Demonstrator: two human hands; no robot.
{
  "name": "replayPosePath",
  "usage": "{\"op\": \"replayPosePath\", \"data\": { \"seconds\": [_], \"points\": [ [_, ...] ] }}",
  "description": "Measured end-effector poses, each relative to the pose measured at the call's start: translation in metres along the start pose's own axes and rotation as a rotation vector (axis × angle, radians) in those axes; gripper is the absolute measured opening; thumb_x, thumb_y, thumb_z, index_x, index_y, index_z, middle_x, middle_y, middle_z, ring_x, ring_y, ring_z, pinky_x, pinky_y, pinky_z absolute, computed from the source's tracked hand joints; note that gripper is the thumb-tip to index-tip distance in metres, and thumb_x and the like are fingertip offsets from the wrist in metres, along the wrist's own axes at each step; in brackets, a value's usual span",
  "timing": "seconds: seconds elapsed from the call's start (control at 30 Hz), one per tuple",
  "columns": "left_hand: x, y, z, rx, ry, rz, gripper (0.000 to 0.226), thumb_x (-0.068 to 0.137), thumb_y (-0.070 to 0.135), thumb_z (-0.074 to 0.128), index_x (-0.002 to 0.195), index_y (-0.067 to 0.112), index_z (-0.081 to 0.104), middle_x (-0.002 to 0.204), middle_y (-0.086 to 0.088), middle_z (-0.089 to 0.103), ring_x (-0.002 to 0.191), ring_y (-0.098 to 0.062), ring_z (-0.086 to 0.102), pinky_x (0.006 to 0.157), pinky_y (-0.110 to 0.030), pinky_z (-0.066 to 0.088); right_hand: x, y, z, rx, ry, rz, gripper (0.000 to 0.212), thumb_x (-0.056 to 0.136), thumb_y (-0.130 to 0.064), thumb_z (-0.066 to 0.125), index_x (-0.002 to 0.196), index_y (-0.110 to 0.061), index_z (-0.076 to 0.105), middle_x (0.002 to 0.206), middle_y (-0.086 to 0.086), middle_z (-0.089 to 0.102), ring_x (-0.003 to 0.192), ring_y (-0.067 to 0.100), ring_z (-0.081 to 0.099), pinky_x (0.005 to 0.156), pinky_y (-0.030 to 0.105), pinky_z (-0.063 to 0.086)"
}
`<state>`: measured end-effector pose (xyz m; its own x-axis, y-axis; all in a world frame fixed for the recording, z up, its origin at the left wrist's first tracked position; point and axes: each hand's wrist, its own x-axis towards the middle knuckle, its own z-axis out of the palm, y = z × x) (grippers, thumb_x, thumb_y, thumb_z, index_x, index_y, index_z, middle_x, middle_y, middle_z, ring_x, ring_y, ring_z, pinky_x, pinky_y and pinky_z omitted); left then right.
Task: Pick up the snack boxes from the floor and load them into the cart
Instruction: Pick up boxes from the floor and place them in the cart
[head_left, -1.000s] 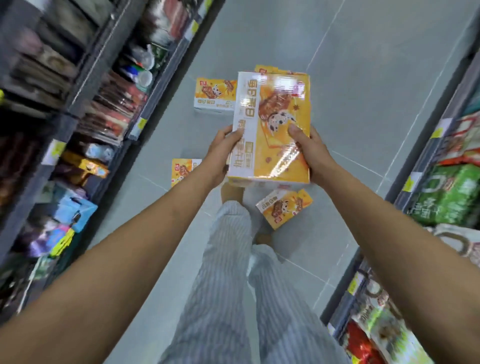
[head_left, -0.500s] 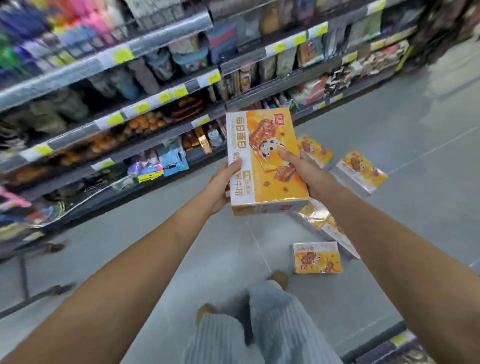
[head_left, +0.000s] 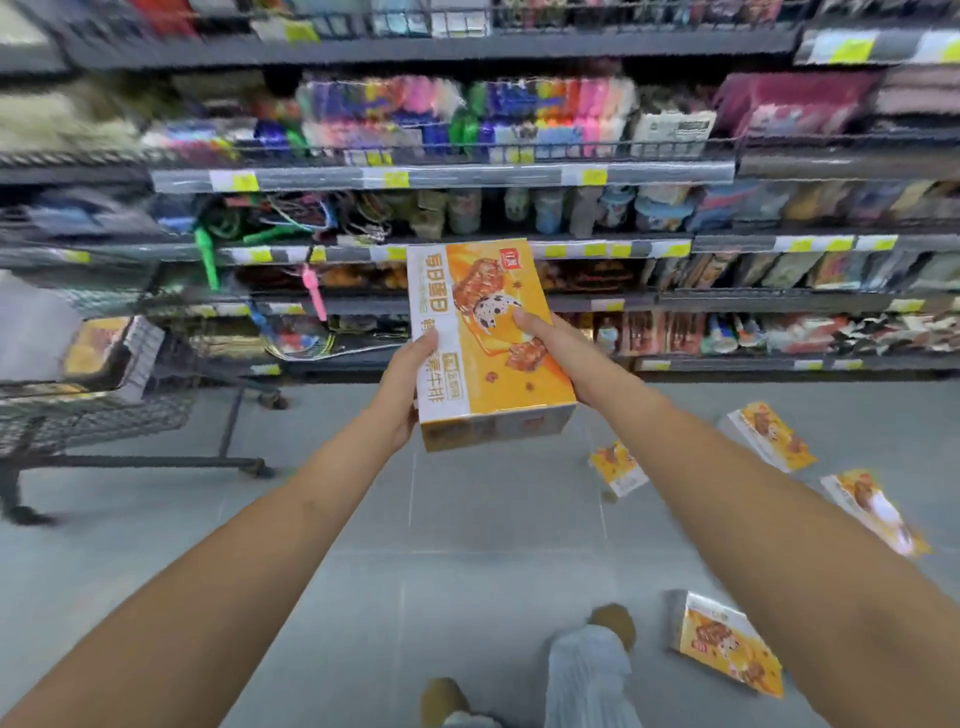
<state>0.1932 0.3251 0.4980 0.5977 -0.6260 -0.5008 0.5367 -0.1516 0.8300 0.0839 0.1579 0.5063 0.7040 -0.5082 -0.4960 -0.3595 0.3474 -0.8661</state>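
Note:
An orange and white snack box is held up in front of me at mid frame. My left hand grips its left edge and my right hand grips its right side, thumb on the front face. Several more snack boxes lie on the grey floor to the right: one near my right forearm, one farther right, one beyond it, and one near my foot. The wire cart stands at the left, with an orange box inside it.
A long shelf unit full of goods runs across the whole background, its base meeting the floor just behind the held box. The cart's wheeled frame reaches onto the floor at left. My feet and striped trouser leg show at the bottom.
My view has swung left along the aisle with the box still held in both hands. The cart has come into view at the left, and the floor boxes now lie to my right.

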Motion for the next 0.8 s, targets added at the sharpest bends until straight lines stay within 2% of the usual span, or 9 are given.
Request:
{"op": "replayPosePath", "data": {
  "seconds": [0.13,0.23,0.33,0.43,0.53,0.6,0.67,0.8],
  "points": [
    [-0.031,0.033,-0.083,-0.114,0.074,0.057,0.024,0.097,0.032,0.049,0.111,0.018,0.061,0.105,-0.008,0.071,0.084,-0.021,0.071,0.08,-0.039,0.056,0.011,-0.019,0.097,-0.058,-0.099,-0.029,0.039,0.084,-0.045,0.068,0.12,-0.032,0.06,0.113,0.001,0.071,0.087,0.021,0.073,0.067,0.033,0.06],
    [-0.045,0.053,-0.145,-0.207,0.144,0.104,0.026,0.097,0.031,0.049,0.116,0.017,0.059,0.104,-0.009,0.07,0.089,-0.025,0.068,0.083,-0.042,0.055,0.02,-0.034,0.17,-0.076,-0.181,-0.026,0.03,0.086,-0.039,0.067,0.114,-0.029,0.061,0.1,0.002,0.074,0.074,0.019,0.074,0.058,0.031,0.059],
    [-0.052,0.07,-0.195,-0.284,0.202,0.126,0.031,0.098,0.03,0.048,0.124,0.014,0.055,0.104,-0.011,0.069,0.087,-0.026,0.068,0.079,-0.041,0.055,0.034,-0.045,0.232,-0.131,-0.238,-0.031,0.04,0.086,-0.04,0.068,0.122,-0.028,0.06,0.105,0.002,0.073,0.08,0.022,0.074,0.064,0.034,0.06],
    [-0.053,0.089,-0.24,-0.35,0.24,0.137,0.027,0.098,0.03,0.046,0.118,0.014,0.056,0.095,-0.009,0.071,0.074,-0.022,0.071,0.065,-0.035,0.057,0.054,-0.054,0.289,-0.177,-0.28,-0.034,0.047,0.084,-0.043,0.069,0.127,-0.027,0.058,0.112,0.002,0.071,0.082,0.021,0.073,0.064,0.033,0.061],
    [-0.042,0.11,-0.29,-0.392,0.278,0.172,0.024,0.099,0.029,0.045,0.115,0.015,0.056,0.094,-0.009,0.07,0.071,-0.02,0.072,0.063,-0.033,0.057,0.085,-0.065,0.346,-0.214,-0.323,-0.04,0.048,0.084,-0.043,0.069,0.127,-0.025,0.058,0.116,0.005,0.07,0.086,0.023,0.073,0.072,0.036,0.061],
    [-0.031,0.125,-0.325,-0.398,0.308,0.191,0.02,0.1,0.027,0.043,0.108,0.016,0.058,0.092,-0.008,0.07,0.067,-0.019,0.072,0.061,-0.032,0.058,0.111,-0.071,0.387,-0.246,-0.372,-0.023,0.047,0.085,-0.043,0.068,0.126,-0.022,0.059,0.112,0.007,0.072,0.088,0.026,0.073,0.079,0.04,0.06],
    [-0.019,0.135,-0.353,-0.413,0.338,0.184,0.019,0.1,0.026,0.044,0.11,0.016,0.057,0.085,-0.007,0.073,0.064,-0.018,0.072,0.059,-0.031,0.058,0.135,-0.075,0.419,-0.269,-0.394,-0.003,0.047,0.085,-0.044,0.068,0.125,-0.02,0.061,0.107,0.008,0.073,0.087,0.026,0.073,0.082,0.041,0.059],
    [0.004,0.164,-0.42,-0.395,0.398,0.123,0.027,0.099,0.026,0.047,0.121,0.013,0.053,0.081,-0.007,0.074,0.059,-0.018,0.072,0.051,-0.029,0.059,0.181,-0.081,0.491,-0.261,-0.418,0.079,0.048,0.085,-0.043,0.068,0.124,-0.015,0.061,0.111,0.013,0.072,0.084,0.027,0.071,0.073,0.038,0.061]
  ]
}}
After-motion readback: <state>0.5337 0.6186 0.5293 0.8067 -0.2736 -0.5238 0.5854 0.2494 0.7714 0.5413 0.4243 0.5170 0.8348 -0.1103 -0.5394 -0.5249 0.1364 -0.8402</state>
